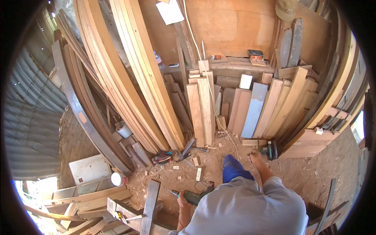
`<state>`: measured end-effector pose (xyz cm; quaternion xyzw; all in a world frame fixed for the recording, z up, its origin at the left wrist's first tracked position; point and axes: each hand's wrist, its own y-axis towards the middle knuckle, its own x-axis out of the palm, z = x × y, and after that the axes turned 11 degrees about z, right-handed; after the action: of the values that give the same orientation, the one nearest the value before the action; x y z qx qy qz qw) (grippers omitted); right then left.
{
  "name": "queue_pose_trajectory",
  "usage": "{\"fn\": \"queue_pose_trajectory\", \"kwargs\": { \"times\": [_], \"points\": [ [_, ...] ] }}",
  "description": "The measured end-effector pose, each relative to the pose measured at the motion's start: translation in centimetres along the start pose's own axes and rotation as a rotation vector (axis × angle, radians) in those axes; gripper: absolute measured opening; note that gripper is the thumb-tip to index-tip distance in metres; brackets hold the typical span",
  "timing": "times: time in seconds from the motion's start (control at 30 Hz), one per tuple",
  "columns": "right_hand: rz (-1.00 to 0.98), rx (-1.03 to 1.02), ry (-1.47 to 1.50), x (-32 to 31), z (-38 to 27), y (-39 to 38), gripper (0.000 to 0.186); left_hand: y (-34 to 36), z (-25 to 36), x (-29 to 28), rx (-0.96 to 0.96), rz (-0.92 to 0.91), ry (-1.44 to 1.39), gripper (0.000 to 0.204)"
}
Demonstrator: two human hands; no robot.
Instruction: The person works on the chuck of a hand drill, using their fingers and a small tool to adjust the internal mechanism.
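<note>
My left hand [182,201] is wrapped round a dark green power drill [192,197]. Its thin bit points left, toward an upright dark wooden board [150,205] that crosses a longer timber [127,217]. Farther forward and right, my right hand [255,158] is held low over the ground with its fingers curled; anything in them is too small to make out. Just right of it stands a dark green and black power tool [269,150]. Blue cloth [235,169] shows between my arms, beyond the grey shirt.
Long planks [145,74] lean at the left, with shorter boards [239,109] along the back wall. On the wood-chip-strewn ground lie a white power strip [199,174] and hand tools [162,157]. A white bucket [117,179] stands by scrap timber [84,205]. A cable [216,109] hangs down.
</note>
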<state>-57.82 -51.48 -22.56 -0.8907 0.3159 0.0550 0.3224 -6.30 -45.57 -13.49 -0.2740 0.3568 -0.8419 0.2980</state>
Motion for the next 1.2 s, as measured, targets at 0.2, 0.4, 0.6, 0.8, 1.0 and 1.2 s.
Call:
{"fn": "queue_pose_trajectory", "kwargs": {
  "times": [0.2,0.4,0.6,0.8,1.0,1.2],
  "points": [
    [0.224,-0.398,-0.174,3.4,-12.8,12.8,0.019,1.7,0.3,9.3,-0.021,0.189,-0.012,0.018],
    [0.052,-0.355,0.101,9.8,-28.7,23.4,0.017,4.4,1.1,16.9,-0.053,0.355,0.021,0.018],
    [-0.071,-0.540,0.232,11.5,-43.0,34.0,0.020,5.4,0.2,27.0,-0.065,0.390,0.107,0.018],
    [0.149,-0.762,-0.343,16.4,-57.8,41.4,0.029,5.4,0.0,32.2,-0.067,0.457,0.142,0.018],
    [0.337,-0.899,-0.469,23.3,-64.4,46.2,0.024,3.9,-0.6,33.6,-0.066,0.552,0.161,0.018],
    [0.233,-0.893,-0.655,26.6,-66.5,49.3,0.033,3.3,-1.0,34.5,-0.079,0.599,0.167,0.018]
  ]
}}
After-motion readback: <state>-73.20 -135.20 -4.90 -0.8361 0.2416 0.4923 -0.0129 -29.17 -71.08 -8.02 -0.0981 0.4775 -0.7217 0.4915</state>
